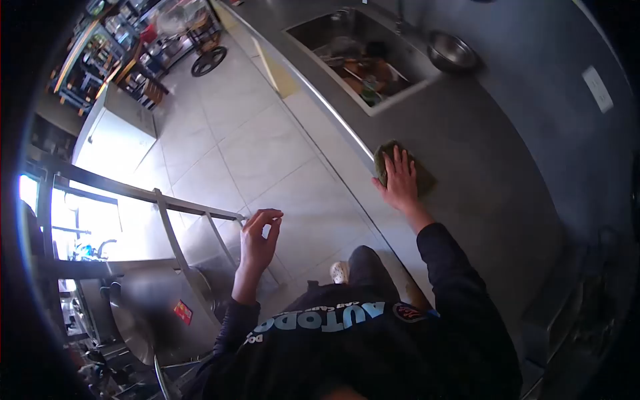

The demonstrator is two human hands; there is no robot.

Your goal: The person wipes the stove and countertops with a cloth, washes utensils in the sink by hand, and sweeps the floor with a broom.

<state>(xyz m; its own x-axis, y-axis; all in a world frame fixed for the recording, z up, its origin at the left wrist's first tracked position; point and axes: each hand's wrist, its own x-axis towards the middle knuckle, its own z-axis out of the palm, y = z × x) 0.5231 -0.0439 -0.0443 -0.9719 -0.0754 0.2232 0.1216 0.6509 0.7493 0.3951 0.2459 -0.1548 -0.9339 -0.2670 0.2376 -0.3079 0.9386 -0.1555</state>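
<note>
My right hand lies on a dark green cloth at the front edge of the grey counter. Its fingers are spread and flat, pressing the cloth down, and they cover part of it. In the air over the tiled floor is my left hand, beside the end of a metal rack. Its fingers are curled, with the thumb close to the fingertips and a gap inside the loop. I see nothing held in it.
Farther along the counter, a sink holds several dishes. A metal bowl stands beside it near the wall. On my left are a metal rack and a large steel pot. A white cabinet stands beyond the rack.
</note>
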